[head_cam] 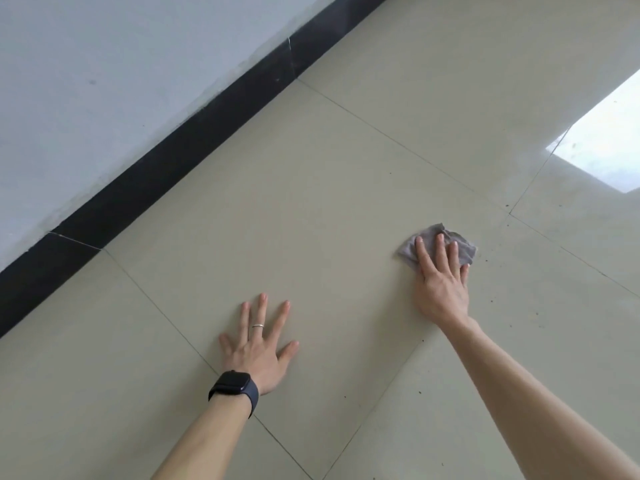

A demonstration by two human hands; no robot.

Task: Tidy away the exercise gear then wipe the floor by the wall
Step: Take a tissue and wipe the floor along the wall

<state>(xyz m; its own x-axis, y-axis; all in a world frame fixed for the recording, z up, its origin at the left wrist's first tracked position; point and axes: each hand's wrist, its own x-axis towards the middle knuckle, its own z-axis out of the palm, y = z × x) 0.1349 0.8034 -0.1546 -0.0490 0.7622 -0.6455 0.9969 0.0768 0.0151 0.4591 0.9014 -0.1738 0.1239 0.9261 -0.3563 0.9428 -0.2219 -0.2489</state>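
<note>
A small grey cloth [464,249] lies crumpled on the beige tiled floor [329,209]. My right hand [440,282] presses down on it with straight fingers, covering its near half. My left hand [258,348] lies flat on a bare tile, fingers spread, well to the left of the cloth. It wears a ring and a dark watch on the wrist. No exercise gear is in view.
A white wall [104,81] with a black skirting board [166,161] runs diagonally across the upper left. A bright window reflection [602,147] shines on the tiles at the right. Small dark specks [491,299] dot the floor right of the cloth.
</note>
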